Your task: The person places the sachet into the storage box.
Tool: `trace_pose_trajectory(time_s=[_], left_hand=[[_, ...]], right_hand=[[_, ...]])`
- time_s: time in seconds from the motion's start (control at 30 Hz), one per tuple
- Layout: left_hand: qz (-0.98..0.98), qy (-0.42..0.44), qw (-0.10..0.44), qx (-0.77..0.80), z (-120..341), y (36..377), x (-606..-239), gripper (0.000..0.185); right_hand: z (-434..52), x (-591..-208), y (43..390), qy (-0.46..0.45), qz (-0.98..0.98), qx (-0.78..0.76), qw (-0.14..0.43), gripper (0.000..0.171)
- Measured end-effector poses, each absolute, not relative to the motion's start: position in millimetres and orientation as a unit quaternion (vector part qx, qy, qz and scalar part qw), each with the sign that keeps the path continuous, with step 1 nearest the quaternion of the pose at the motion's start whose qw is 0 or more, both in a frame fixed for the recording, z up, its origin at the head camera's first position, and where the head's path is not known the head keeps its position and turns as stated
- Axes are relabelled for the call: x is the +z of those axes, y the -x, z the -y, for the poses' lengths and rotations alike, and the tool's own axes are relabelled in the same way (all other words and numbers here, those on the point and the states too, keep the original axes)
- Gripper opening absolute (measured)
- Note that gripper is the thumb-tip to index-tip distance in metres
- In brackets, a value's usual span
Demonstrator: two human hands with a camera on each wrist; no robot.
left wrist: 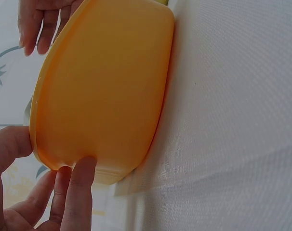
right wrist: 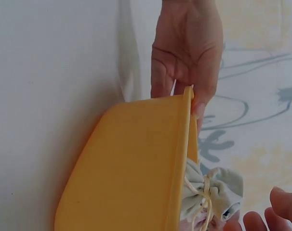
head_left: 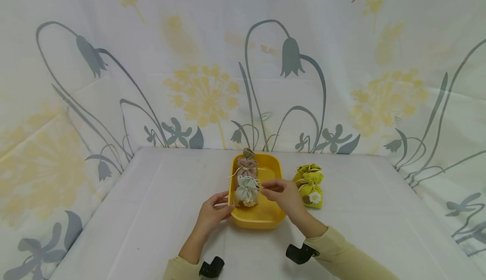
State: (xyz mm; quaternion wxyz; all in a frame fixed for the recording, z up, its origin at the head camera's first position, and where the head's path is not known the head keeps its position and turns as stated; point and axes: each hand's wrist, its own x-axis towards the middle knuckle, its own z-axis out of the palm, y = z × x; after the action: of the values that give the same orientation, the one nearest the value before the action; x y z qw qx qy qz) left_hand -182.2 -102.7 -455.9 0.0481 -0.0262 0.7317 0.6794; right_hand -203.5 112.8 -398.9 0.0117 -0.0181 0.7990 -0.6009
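Observation:
A yellow plastic tub (head_left: 258, 224) stands on the table. My left hand (head_left: 212, 213) grips its left side, thumb at the rim and fingers against the outer wall in the left wrist view. Inside, along the left wall, sit a pale green drawstring pouch (head_left: 246, 192), a pink pouch (head_left: 247, 168) behind it and a brownish pouch (head_left: 248, 153) at the far end. Over the tub's right part hovers my right hand (head_left: 290, 202), its loosely bent fingertips close beside the pale green pouch. In the right wrist view those fingers appear apart from the pouch, holding nothing.
Yellow-green drawstring pouches lie right of the tub, a front one (head_left: 312, 189) with a white flower and another (head_left: 309, 169) behind. A white cloth covers the table (head_left: 159, 195). A flower-printed curtain (head_left: 243, 86) hangs behind the far edge.

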Motion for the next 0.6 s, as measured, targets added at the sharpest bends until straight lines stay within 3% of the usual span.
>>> trace_pose_trajectory(time_s=[0.6], left_hand=[[-0.734,0.027,0.049,0.677,103,183,-457,0.052]], right_hand=[[-144,-403,170,0.035,-0.821,-0.569,-0.040,0.020]])
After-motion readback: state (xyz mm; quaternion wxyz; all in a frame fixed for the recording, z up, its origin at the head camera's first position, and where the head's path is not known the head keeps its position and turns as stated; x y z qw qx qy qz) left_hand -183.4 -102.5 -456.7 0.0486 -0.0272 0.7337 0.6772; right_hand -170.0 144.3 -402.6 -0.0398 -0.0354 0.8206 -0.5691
